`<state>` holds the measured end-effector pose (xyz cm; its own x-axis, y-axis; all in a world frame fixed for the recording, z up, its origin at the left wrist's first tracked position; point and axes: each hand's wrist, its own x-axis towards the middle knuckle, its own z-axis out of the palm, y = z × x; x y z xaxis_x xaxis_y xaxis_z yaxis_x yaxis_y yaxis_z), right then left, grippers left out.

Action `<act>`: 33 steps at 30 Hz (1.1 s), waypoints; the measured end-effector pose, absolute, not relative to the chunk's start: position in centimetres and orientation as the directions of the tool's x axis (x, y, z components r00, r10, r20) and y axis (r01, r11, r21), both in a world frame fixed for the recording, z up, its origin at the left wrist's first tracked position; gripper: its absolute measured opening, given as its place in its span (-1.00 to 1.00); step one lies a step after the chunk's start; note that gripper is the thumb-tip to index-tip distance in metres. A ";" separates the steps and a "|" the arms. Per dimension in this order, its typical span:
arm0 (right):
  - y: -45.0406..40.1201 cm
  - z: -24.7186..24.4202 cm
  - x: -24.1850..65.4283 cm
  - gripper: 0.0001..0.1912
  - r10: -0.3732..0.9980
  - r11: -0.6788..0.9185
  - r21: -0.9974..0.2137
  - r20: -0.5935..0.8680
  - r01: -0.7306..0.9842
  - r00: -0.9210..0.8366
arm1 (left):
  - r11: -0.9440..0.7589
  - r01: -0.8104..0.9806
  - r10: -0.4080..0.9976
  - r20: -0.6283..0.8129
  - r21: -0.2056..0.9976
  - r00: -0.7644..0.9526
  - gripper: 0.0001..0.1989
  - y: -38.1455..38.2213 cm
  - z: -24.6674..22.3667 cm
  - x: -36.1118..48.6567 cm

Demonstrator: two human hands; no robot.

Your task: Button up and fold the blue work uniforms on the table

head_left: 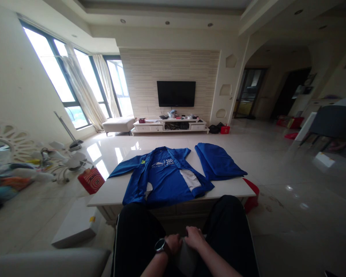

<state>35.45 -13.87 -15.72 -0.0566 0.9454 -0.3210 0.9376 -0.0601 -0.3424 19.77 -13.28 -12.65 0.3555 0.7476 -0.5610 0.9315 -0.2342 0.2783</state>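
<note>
Between my knees, my left hand (173, 243), with a watch (160, 246) on its wrist, is curled over the front of a grey surface (187, 257) that looks like a seat. Close beside it, my right hand (194, 237) is curled the same way; whether either hand grips anything is hidden. Ahead, on a white table (109, 192), lies a blue jacket (161, 175) spread open, front up, with one sleeve out to the left. White panels and printed lettering show on it. To its right sits a folded blue garment (219, 161). Neither hand touches the clothes.
A white box (76, 223) and a red bag (91, 180) stand on the floor left of the table. Something red (251, 196) shows by its right end. Farther off are a low TV cabinet (148, 127), a wall television (176, 93) and a dark chair (331, 121).
</note>
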 end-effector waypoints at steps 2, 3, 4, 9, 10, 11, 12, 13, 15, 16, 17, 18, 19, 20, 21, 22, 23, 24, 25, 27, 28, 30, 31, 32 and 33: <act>-13.9 -15.7 35.4 -0.71 0.944 -0.064 -0.343 -0.326 0.937 -0.055 | -0.230 0.931 0.752 -0.555 0.284 0.355 -0.46 -13.3 -12.6 19.8; -13.9 -15.7 35.4 -0.71 0.943 -0.067 -0.340 -0.328 0.938 -0.052 | -0.228 0.930 0.754 -0.553 0.287 0.355 -0.46 -13.3 -12.6 19.8; -13.8 -15.7 35.4 -0.71 0.943 -0.069 -0.336 -0.330 0.939 -0.048 | -0.225 0.930 0.756 -0.550 0.291 0.355 -0.46 -13.4 -12.5 19.8; -13.8 -15.7 35.4 -0.68 0.946 -0.072 -0.312 -0.323 0.947 -0.034 | -0.229 0.928 0.742 -0.564 0.294 0.362 -0.44 -13.3 -12.3 19.8; -13.8 -15.7 35.4 -0.67 0.947 -0.074 -0.306 -0.321 0.949 -0.029 | -0.233 0.928 0.739 -0.566 0.292 0.364 -0.44 -13.3 -12.3 19.8; -13.8 -15.7 35.4 -0.67 0.947 -0.076 -0.299 -0.319 0.951 -0.024 | -0.235 0.928 0.740 -0.565 0.290 0.364 -0.44 -13.3 -12.3 19.8; -13.9 -15.7 35.3 -0.67 0.948 -0.078 -0.293 -0.318 0.953 -0.020 | -0.235 0.929 0.742 -0.564 0.286 0.361 -0.44 -13.3 -12.2 19.8; -13.9 -15.6 35.3 -0.67 0.948 -0.082 -0.288 -0.319 0.954 -0.015 | -0.233 0.931 0.744 -0.565 0.280 0.356 -0.44 -13.3 -12.2 19.8; -13.9 -15.3 35.3 -0.67 0.947 -0.092 -0.283 -0.322 0.955 -0.004 | -0.232 0.934 0.745 -0.568 0.273 0.351 -0.44 -13.3 -12.3 19.9; -14.0 -15.2 35.3 -0.68 0.946 -0.099 -0.283 -0.325 0.954 0.002 | -0.232 0.934 0.745 -0.568 0.272 0.351 -0.44 -13.3 -12.3 19.9; -14.0 -15.0 35.2 -0.68 0.944 -0.106 -0.282 -0.329 0.954 0.007 | -0.233 0.933 0.744 -0.567 0.274 0.352 -0.44 -13.3 -12.4 19.9; -14.0 -14.8 35.2 -0.69 0.943 -0.110 -0.282 -0.332 0.953 0.011 | -0.233 0.932 0.744 -0.566 0.279 0.355 -0.44 -13.3 -12.4 19.9; -14.0 -14.7 35.2 -0.70 0.942 -0.111 -0.283 -0.335 0.953 0.011 | -0.232 0.930 0.746 -0.561 0.286 0.359 -0.44 -13.2 -12.5 19.8; -14.0 -14.6 35.2 -0.70 0.942 -0.109 -0.283 -0.335 0.953 0.008 | -0.231 0.928 0.746 -0.558 0.293 0.362 -0.44 -13.2 -12.6 19.8; -14.0 -14.5 35.2 -0.70 0.942 -0.104 -0.285 -0.335 0.953 0.003 | -0.231 0.926 0.747 -0.556 0.297 0.365 -0.44 -13.2 -12.8 19.8; -14.0 -14.5 35.2 -0.71 0.943 -0.100 -0.286 -0.334 0.953 -0.001 | -0.233 0.925 0.748 -0.553 0.299 0.367 -0.44 -13.1 -13.0 19.7; -14.0 -14.6 35.2 -0.71 0.943 -0.097 -0.287 -0.333 0.953 -0.004 | -0.237 0.925 0.748 -0.551 0.298 0.369 -0.44 -13.1 -13.1 19.7; -14.0 -14.6 35.3 -0.71 0.943 -0.095 -0.288 -0.332 0.953 -0.006 | -0.241 0.924 0.750 -0.548 0.296 0.371 -0.44 -13.1 -13.3 19.7; -14.0 -14.7 35.3 -0.71 0.944 -0.094 -0.291 -0.329 0.952 -0.008 | -0.243 0.925 0.751 -0.547 0.292 0.370 -0.44 -13.0 -13.5 19.7; -14.0 -14.8 35.3 -0.71 0.947 -0.091 -0.300 -0.322 0.949 -0.011 | -0.246 0.927 0.754 -0.545 0.284 0.367 -0.44 -13.0 -13.9 19.6; -14.0 -14.9 35.4 -0.71 0.947 -0.088 -0.305 -0.320 0.948 -0.015 | -0.247 0.926 0.756 -0.541 0.284 0.368 -0.43 -13.0 -14.0 19.6; -14.0 -15.0 35.4 -0.72 0.948 -0.084 -0.311 -0.318 0.947 -0.021 | -0.250 0.925 0.759 -0.535 0.287 0.371 -0.43 -13.0 -14.1 19.6; -14.0 -15.0 35.4 -0.72 0.948 -0.082 -0.312 -0.319 0.946 -0.023 | -0.250 0.923 0.756 -0.537 0.291 0.374 -0.43 -13.0 -14.1 19.6; -14.0 -14.9 35.3 -0.72 0.948 -0.082 -0.313 -0.319 0.946 -0.023 | -0.249 0.922 0.754 -0.538 0.297 0.377 -0.43 -13.0 -14.0 19.6; -14.0 -14.9 35.3 -0.72 0.948 -0.085 -0.311 -0.318 0.947 -0.020 | -0.247 0.921 0.751 -0.540 0.302 0.378 -0.43 -13.0 -14.0 19.6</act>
<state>35.31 -14.02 -14.86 -0.0198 0.9480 -0.3176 0.9465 -0.0846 -0.3114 19.58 -12.95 -14.02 0.3785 0.7514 -0.5404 0.9209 -0.2467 0.3019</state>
